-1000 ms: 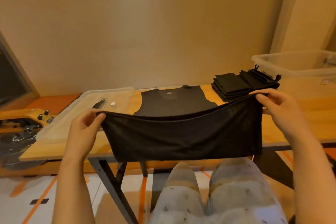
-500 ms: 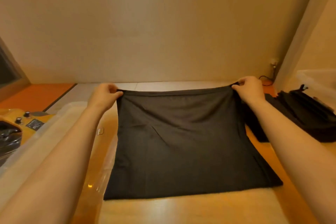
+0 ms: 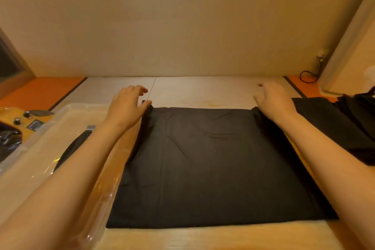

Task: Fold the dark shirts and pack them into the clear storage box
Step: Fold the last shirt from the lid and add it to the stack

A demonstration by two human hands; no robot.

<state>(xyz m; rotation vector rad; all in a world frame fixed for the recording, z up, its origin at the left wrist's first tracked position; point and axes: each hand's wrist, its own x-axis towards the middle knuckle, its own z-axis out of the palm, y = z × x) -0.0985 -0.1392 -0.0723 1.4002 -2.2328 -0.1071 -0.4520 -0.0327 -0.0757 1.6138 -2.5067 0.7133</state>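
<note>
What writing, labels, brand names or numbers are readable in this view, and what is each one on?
Nothing here reads clearly.
Dark plate on the yellow device: markings too blurred to read.
Grey sticker on the clear plastic lid: too small to read.
Dark shirt: no print visible.

The only view sits on the person's head, looking forward and down across the wooden table from close above (through a wide-angle lens). The dark shirt fills its middle; the beige wall closes the far side.
</note>
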